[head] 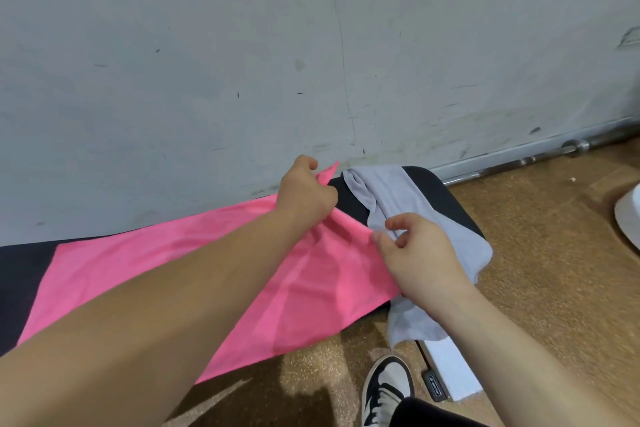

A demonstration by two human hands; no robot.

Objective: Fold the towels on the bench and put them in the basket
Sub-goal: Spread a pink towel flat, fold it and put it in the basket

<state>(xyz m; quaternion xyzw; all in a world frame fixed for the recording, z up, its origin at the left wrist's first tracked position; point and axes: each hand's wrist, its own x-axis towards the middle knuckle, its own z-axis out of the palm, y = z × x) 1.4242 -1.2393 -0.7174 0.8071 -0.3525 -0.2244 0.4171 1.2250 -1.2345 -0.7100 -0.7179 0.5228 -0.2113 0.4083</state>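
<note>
Towels lie across the black table (pixel 446 198) by the wall: we have the pink towel (pixel 145 270) spread flat along it at the left, so its edges can be matched for a fold. Our left hand (pixel 306 192) is closed on its far corner, and our right hand (pixel 420 255) pinches its near edge between thumb and fingertips, probably to carry that end over. Farther right the grey towel (pixel 398 198) waits crumpled at the table's end; we see no basket for certain.

A white rounded object (pixel 628 215) at three o'clock is cut off by the frame's edge. The black padded bench (pixel 440 196) lies mostly hidden under towels and forearms.
</note>
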